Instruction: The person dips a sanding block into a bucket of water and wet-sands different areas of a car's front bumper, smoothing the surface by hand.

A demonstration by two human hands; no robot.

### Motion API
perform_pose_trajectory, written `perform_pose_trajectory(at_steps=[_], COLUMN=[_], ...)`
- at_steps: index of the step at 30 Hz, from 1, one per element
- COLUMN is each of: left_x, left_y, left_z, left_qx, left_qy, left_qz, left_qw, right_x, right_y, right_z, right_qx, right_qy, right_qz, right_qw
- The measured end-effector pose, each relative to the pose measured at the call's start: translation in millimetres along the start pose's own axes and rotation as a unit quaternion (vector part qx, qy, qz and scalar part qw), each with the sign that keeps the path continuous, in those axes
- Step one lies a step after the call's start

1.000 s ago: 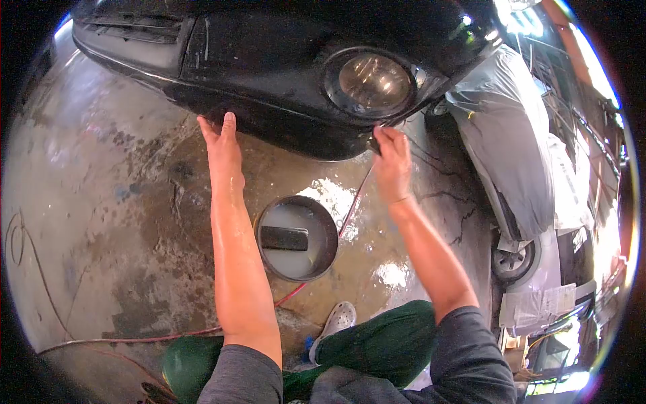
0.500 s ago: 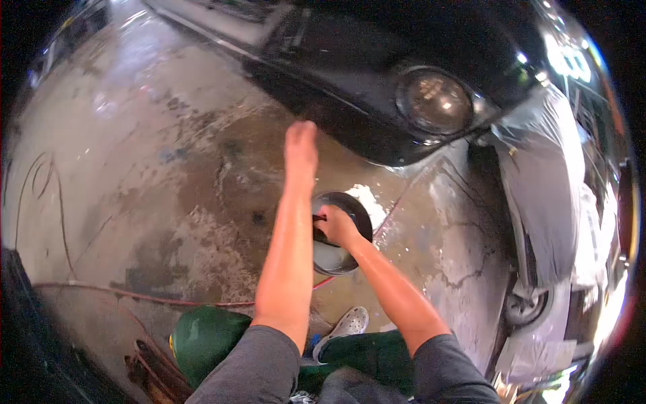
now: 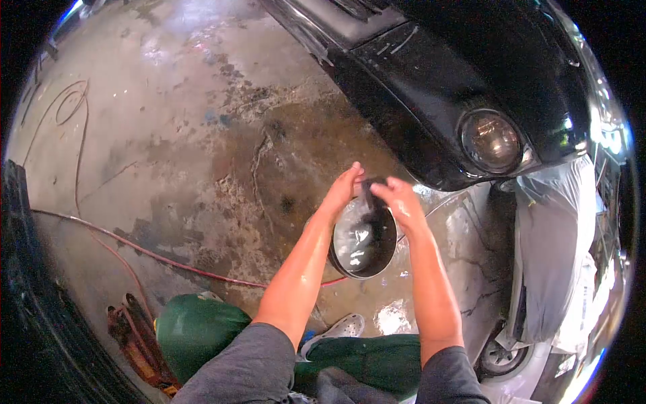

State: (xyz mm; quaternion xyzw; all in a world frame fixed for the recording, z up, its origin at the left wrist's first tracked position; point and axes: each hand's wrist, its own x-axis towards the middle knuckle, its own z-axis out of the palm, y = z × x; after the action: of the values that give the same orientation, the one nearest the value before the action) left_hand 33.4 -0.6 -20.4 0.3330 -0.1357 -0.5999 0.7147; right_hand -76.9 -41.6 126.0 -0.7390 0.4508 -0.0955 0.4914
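Note:
Above the far rim of a round dark bucket [image 3: 332, 250], my left hand [image 3: 345, 189] and my right hand [image 3: 401, 202] face each other. Between them is a dark object [image 3: 367, 193], blurred and partly covered by the fingers, and both hands grip it. Cloudy liquid [image 3: 356, 236] with bright reflections fills the lower part of the bucket. The black car's bumper [image 3: 431, 158] and round headlight [image 3: 490, 140] are beyond my right hand, touched by neither hand.
A red hose [image 3: 168, 259] crosses the wet concrete floor [image 3: 182, 148] behind the bucket. A metal floor tool [image 3: 138, 340] lies at lower left. On the right stands another vehicle under a grey cover [image 3: 552, 256]. My shoe [image 3: 346, 326] is just below the bucket.
Both hands have left the car's bumper and come together over the bucket. The dark block that lay in the bucket no longer shows there. The view has turned, shifting the car rightward.

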Motion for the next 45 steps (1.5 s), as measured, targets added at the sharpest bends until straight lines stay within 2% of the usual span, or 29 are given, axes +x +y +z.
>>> perform_pose_trajectory(at_steps=[1,2,3,4,5,7,8,9,10,11,12,14,15,17,19,20,22,23,24,26,28,30,31,34,35,37,40,42,45], left_x=[-7,-14,-13,-14,-14,-34,-30,-22,-14,-7,-6,-9,-8,-25,-35,-39,-21,-11,-15,-29,-40,-45,-40,-21,-30,-47,-40,-2,42], left_y=[10,19,18,22,24,44,44,40,34,26,29,33,31,47,53,46,-2,-14,-11,-1,-41,-106,-101,-55,-21,54,129,153,154], left_z=[5,8,6,11,20,36,30,19,9,3,3,-2,-11,-6,4,16,13,13,19,38,46,37,41,54,63,79,74,60,83], left_qx=[-0.092,-0.183,-0.231,-0.234,-0.238,-0.2,-0.112,-0.024,0.064,0.081,0.064,0.028,-0.074,-0.078,-0.103,-0.139,-0.104,0.023,0.189,0.5,0.623,0.696,0.65,0.332,0.3,0.248,0.16,0.229,0.237], left_qy=[-0.016,-0.032,-0.152,-0.129,-0.105,-0.028,0.011,0.049,0.088,0.117,0.114,0.108,0.037,-0.024,-0.088,-0.115,-0.153,-0.155,-0.173,-0.194,-0.098,-0.081,-0.124,-0.031,0.008,0.104,0.2,0.279,0.261], left_qz=[-0.027,-0.055,-0.029,-0.033,-0.038,-0.018,-0.013,-0.007,-0.003,0.076,0.067,0.047,0.011,-0.081,-0.2,-0.208,-0.139,-0.161,-0.122,-0.035,-0.099,-0.038,-0.105,-0.107,-0.095,-0.026,0.195,0.403,0.462], left_qw=[0.995,0.981,0.961,0.963,0.965,0.979,0.994,0.998,0.994,0.987,0.989,0.993,0.997,0.993,0.97,0.961,0.973,0.975,0.959,0.843,0.77,0.713,0.742,0.937,0.949,0.963,0.947,0.841,0.813], right_x=[10,17,24,33,44,42,43,59,54,47,40,31,29,22,18,15,11,8,5,7,13,22,26,31,26,23,21,22,17], right_y=[-3,-3,0,4,14,13,10,33,25,17,7,5,8,7,21,31,48,54,60,89,118,149,160,187,167,168,155,163,142], right_z=[0,4,11,17,25,27,27,21,21,18,15,11,4,-6,-19,-26,-38,-43,-48,-57,-63,-56,-53,-38,-25,-12,-10,-16,-8], right_qx=[0.088,0.058,0.027,-0.003,-0.274,-0.328,-0.354,-0.289,-0.216,-0.14,-0.062,0.049,0.087,0.147,0.145,0.144,0.029,-0.025,-0.08,-0.061,-0.055,-0.088,-0.107,-0.195,-0.15,-0.216,-0.229,-0.215,-0.24], right_qy=[-0.005,0.014,0.033,0.052,0.171,0.184,0.191,0.204,0.176,0.147,0.117,0.112,0.101,0.073,0.029,0.007,0.018,0.042,0.065,0.105,0.131,0.145,0.152,0.207,0.208,0.213,0.19,0.192,0.194], right_qz=[0.032,0.009,-0.015,-0.04,-0.255,-0.223,-0.208,-0.241,-0.15,-0.057,0.036,0.03,0.032,0.048,0.07,0.082,0.072,0.066,0.059,0.054,0.042,0.045,0.047,-0.069,0.016,-0.008,0.004,0.022,0.07], right_qw=[0.996,0.998,0.999,0.998,0.911,0.899,0.891,0.904,0.949,0.978,0.991,0.992,0.991,0.985,0.987,0.986,0.997,0.997,0.993,0.991,0.989,0.984,0.981,0.956,0.967,0.953,0.955,0.957,0.949])
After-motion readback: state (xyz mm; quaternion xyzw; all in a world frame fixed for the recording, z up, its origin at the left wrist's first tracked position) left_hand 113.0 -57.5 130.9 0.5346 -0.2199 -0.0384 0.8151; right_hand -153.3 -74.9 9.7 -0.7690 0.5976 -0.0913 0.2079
